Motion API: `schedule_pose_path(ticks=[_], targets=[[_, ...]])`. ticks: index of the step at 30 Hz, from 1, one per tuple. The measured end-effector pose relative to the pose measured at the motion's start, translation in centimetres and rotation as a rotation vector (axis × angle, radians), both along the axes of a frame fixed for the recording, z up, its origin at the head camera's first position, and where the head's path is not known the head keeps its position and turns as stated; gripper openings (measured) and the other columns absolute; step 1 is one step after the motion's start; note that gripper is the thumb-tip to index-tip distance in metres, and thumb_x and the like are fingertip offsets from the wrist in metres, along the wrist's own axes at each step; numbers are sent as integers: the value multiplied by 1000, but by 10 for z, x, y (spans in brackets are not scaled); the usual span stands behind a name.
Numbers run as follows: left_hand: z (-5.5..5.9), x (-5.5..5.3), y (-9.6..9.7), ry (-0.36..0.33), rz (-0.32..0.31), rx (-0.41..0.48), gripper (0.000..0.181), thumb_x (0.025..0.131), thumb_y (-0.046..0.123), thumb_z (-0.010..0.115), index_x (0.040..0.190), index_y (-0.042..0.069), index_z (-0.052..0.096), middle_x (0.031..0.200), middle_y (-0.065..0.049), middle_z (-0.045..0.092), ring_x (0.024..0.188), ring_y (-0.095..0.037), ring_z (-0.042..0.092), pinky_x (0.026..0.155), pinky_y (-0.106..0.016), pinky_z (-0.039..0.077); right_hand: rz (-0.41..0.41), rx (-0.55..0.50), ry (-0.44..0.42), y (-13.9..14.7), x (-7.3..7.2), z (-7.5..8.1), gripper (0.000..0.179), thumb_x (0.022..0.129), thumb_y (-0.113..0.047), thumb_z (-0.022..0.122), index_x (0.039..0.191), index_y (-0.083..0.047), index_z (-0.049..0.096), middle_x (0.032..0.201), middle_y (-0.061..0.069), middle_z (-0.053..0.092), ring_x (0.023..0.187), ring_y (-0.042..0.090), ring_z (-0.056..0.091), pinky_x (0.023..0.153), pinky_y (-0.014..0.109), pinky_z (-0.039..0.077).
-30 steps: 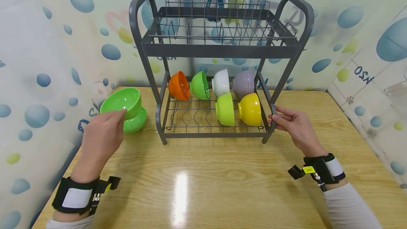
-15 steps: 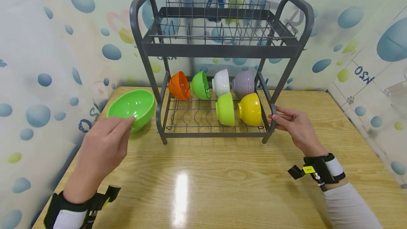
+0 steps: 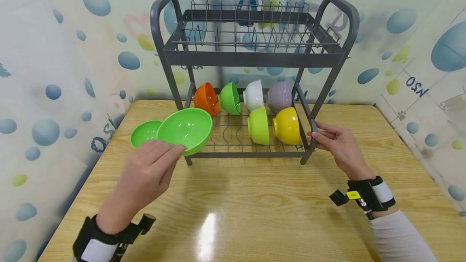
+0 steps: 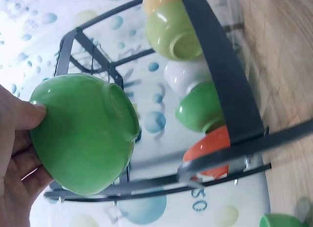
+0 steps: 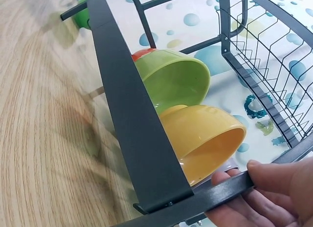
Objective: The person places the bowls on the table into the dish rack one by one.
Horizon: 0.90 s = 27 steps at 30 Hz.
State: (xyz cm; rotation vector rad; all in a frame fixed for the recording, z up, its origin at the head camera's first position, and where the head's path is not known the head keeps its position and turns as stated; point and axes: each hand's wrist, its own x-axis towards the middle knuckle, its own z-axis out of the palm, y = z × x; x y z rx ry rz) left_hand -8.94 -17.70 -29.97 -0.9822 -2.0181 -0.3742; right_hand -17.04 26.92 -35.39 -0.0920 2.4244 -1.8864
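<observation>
My left hand (image 3: 151,173) pinches the near rim of a green bowl (image 3: 187,130), lifted in front of the rack's lower left corner with its hollow tilted up. In the left wrist view the same bowl (image 4: 83,134) shows its outside and foot ring. Around the front right upright of the dark grey two-tier dish rack (image 3: 255,58), my right hand (image 3: 338,144) curls its thumb and fingers. On the lower tier, bowls stand on edge: orange (image 3: 205,98), green (image 3: 229,98), white (image 3: 253,95) and lavender (image 3: 279,97) behind, lime (image 3: 258,125) and yellow (image 3: 286,125) in front.
Another green bowl (image 3: 143,132) sits on the wooden table (image 3: 255,209) left of the rack, partly hidden by the held one. A patterned wall covering (image 3: 98,51) stands close behind and at the sides. The rack's upper tier has wire dividers (image 3: 251,35).
The left hand has lifted the green bowl off another green bowl and carried it right, to the front of the rack's left side. The right hand has stayed on the upright.
</observation>
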Motion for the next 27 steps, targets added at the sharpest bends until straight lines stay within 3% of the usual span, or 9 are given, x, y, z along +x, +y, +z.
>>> schedule_pose_path(ticks=[10, 12, 14, 18, 21, 24, 27], targets=[[-8, -2, 26, 4, -109, -29, 28, 99, 11, 44, 97, 0, 70, 85, -7, 71, 76, -19, 63, 69, -34, 54, 11, -41, 38, -3, 0, -1, 61, 94, -20, 59, 144, 4, 37, 98, -14, 72, 90, 5, 70, 77, 23, 56], [-10, -2, 30, 9, -124, -25, 27, 99, 10, 44, 96, 1, 70, 85, -6, 71, 75, -19, 63, 68, -33, 54, 16, -11, 50, -2, 0, -1, 59, 94, -20, 59, 144, 3, 37, 103, -7, 73, 91, 5, 70, 78, 23, 56], [-11, -2, 34, 16, -139, -22, 27, 99, 9, 44, 96, 1, 70, 84, -6, 71, 74, -19, 63, 68, -33, 54, 22, 93, 71, -2, 1, 1, 58, 95, -21, 58, 145, 1, 38, 110, 4, 72, 93, 8, 70, 79, 24, 56], [-13, -2, 39, 25, -161, -26, 26, 98, 8, 44, 95, 1, 69, 84, -6, 70, 74, -19, 63, 70, -34, 54, 11, 466, 192, -3, 7, 14, 52, 93, -22, 62, 138, 0, 49, 112, 22, 69, 93, 22, 71, 74, 29, 59], [-14, -2, 42, 19, -177, -41, 25, 98, 7, 45, 95, 1, 69, 84, -5, 70, 74, -19, 62, 71, -34, 54, -32, 715, 342, -9, 15, 29, 44, 90, -21, 66, 127, 0, 61, 101, 21, 72, 85, 31, 70, 66, 37, 58], [-15, -2, 45, 2, -182, -61, 25, 98, 8, 45, 96, 2, 69, 84, -4, 70, 74, -18, 62, 72, -33, 53, -44, 799, 478, -20, 25, 46, 36, 87, -21, 70, 118, -2, 68, 93, 17, 74, 78, 30, 71, 63, 42, 57], [-18, -2, 47, -16, -181, -84, 25, 99, 9, 45, 96, 3, 69, 85, -3, 70, 75, -17, 62, 75, -32, 54, 19, 823, 619, -32, 33, 58, 34, 83, -20, 74, 114, -7, 71, 96, 12, 75, 77, 24, 71, 65, 40, 58]])
